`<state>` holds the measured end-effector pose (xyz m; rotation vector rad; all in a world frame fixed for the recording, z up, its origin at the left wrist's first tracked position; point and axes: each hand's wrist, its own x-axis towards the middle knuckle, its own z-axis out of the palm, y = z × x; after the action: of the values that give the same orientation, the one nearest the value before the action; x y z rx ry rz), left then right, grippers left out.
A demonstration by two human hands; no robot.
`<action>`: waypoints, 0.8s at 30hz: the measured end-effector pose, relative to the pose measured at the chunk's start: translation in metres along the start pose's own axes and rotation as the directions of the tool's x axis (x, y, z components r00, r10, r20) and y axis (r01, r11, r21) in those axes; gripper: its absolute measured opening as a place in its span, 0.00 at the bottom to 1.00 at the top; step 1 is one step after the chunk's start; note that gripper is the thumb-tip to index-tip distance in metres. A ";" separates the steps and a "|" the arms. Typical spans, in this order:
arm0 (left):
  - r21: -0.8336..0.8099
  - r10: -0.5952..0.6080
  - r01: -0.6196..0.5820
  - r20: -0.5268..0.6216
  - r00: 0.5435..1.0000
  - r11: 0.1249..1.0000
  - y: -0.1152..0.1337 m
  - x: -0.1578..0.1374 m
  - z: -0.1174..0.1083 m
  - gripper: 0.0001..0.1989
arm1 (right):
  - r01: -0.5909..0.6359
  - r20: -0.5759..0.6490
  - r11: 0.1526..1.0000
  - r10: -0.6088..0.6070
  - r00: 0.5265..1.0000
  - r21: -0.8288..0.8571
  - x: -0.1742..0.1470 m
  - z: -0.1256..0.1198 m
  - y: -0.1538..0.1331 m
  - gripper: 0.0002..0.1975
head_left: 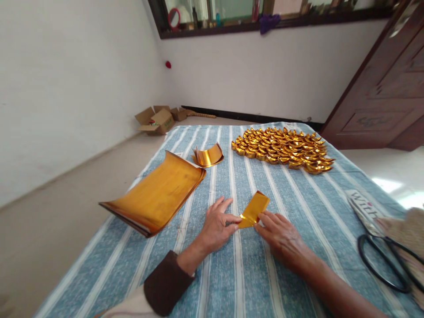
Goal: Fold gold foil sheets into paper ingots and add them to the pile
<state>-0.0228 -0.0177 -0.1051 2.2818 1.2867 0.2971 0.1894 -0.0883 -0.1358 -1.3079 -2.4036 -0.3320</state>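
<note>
Blue-and-white striped cloth (228, 282) covered a broad, flat surface in a pale-walled room, and a person worked at its near side with both hands. Between the hands, near the middle of the cloth, was a small strip of shiny gold paper (255, 208), slanting away toward the right. The left hand (216, 227), coming from a dark brown cuff (168, 282), had its thumb and forefinger closed together on the strip's near left corner, the other fingers spread. The right hand (281, 236), its forearm bare, gripped the near right edge between thumb and fingertips.

Just beyond, to the left, lay a large stack of gold sheets (159, 190), its edges curling upward. Near its far corner sat a smaller stack of curved gold strips (208, 156). Farther back on the right, many folded gold boat shapes (281, 150) stood packed in rows. Black-handled scissors (366, 218) lay at the right edge, beside a fuzzy beige item I could not make out.

Past the cloth, I saw an open cardboard box (162, 121) on the floor, a reddish-brown door (374, 97) at right, and a dark-framed window (228, 13) above.
</note>
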 end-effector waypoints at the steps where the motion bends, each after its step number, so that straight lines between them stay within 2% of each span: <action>1: 0.003 0.013 -0.013 0.009 1.000 1.000 -0.001 0.000 -0.001 0.15 | -0.002 -0.004 1.000 0.002 1.000 0.007 -0.001 0.001 0.001 0.11; 5: 0.031 0.075 -0.076 0.027 0.997 0.997 -0.005 -0.002 -0.002 0.15 | -0.018 -0.009 0.999 0.018 1.000 0.045 -0.001 0.000 0.002 0.11; 7: 0.046 0.098 -0.099 0.020 0.995 0.994 -0.006 -0.003 -0.002 0.16 | -0.047 0.030 0.995 0.044 0.999 0.089 -0.001 -0.004 0.002 0.11; 9: 0.060 0.105 -0.106 0.016 0.994 0.993 -0.007 -0.004 -0.003 0.17 | -0.103 0.072 0.983 0.093 0.993 0.155 -0.001 -0.009 0.005 0.12; 12: 0.075 0.134 -0.135 0.019 0.991 0.988 -0.009 -0.002 -0.003 0.18 | -0.244 0.072 0.936 0.234 0.970 0.254 0.002 -0.014 0.017 0.15; 14: 0.085 0.173 -0.175 0.027 0.984 0.981 -0.011 0.000 -0.004 0.18 | -0.365 0.072 0.890 0.360 0.930 0.273 0.008 -0.015 0.028 0.14; 16: 0.101 0.210 -0.213 0.038 0.977 0.972 -0.013 0.003 -0.004 0.16 | -0.486 0.126 0.834 0.469 0.874 0.261 0.019 -0.014 0.039 0.14; 19: 0.138 0.271 -0.274 0.043 0.962 0.952 -0.015 0.007 -0.004 0.14 | -0.671 0.285 0.714 0.613 0.737 0.200 0.039 -0.012 0.049 0.21; 21: 0.168 0.318 -0.321 0.044 0.947 0.932 -0.015 0.009 -0.005 0.14 | -0.701 0.317 0.690 0.633 0.706 0.183 0.053 -0.010 0.053 0.22; 24: 0.222 0.372 -0.370 0.035 0.928 0.902 -0.013 0.010 -0.008 0.14 | -0.723 0.362 0.670 0.640 0.678 0.171 0.066 -0.007 0.054 0.19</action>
<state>-0.0308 -0.0014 -0.1055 2.7227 0.9167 0.3033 0.2036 -0.0122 -0.0990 -2.0750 -1.8228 0.4517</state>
